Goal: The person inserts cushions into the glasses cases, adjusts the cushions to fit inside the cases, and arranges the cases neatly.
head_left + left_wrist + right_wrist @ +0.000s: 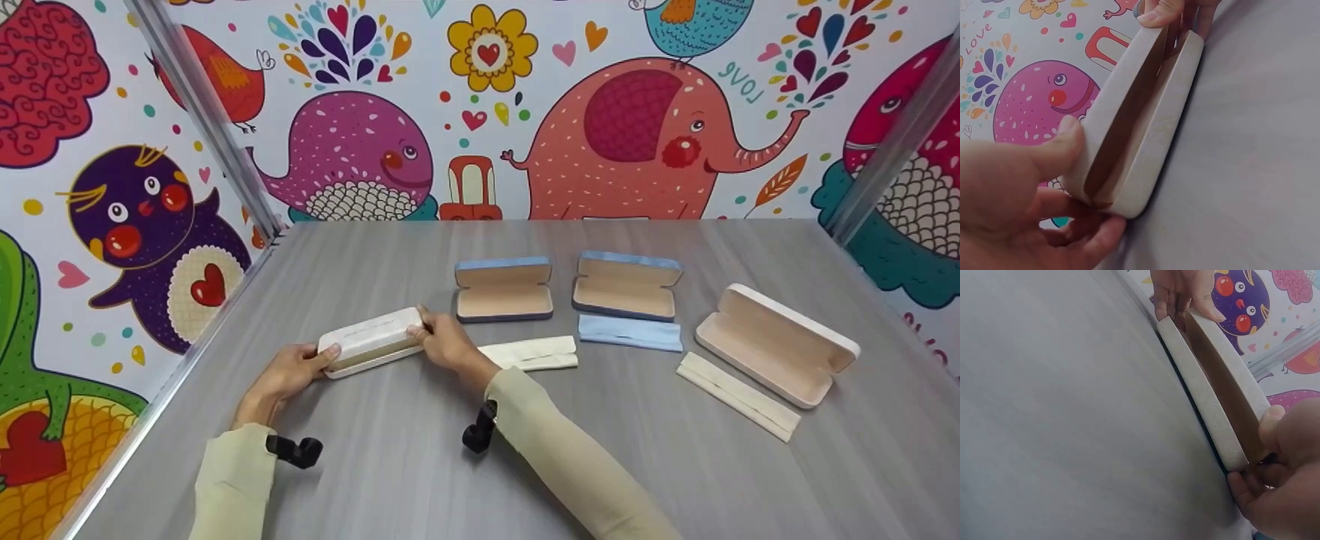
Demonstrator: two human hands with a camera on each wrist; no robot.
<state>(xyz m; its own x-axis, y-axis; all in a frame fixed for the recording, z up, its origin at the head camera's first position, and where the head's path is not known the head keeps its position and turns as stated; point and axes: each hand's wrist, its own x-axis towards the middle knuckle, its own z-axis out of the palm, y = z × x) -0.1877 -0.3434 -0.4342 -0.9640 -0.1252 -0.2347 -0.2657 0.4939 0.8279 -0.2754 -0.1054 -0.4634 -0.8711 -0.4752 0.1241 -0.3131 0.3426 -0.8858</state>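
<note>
Between both hands is a white glasses case (pixel 373 340), its lid partly raised and its mouth facing the person. My left hand (pixel 289 371) grips the left end, thumb on the lid and fingers low at the end, as the left wrist view shows. At the other end my right hand (pixel 448 341) holds the case the same way, with its thumb (pixel 1270 427) on the lid. A tan lining (pixel 1139 121) shows through the gap. Just right of the right hand lies a folded cream cloth (pixel 536 352), partly hidden by that hand and wrist.
Two blue glasses cases, one left (pixel 504 289) and one right (pixel 627 285), stand open at the back. A folded blue cloth (pixel 630 333) lies before the right one. Farther right are an open white case (pixel 776 345) and another cream cloth (pixel 739 395). A printed wall (pixel 480 112) borders the table.
</note>
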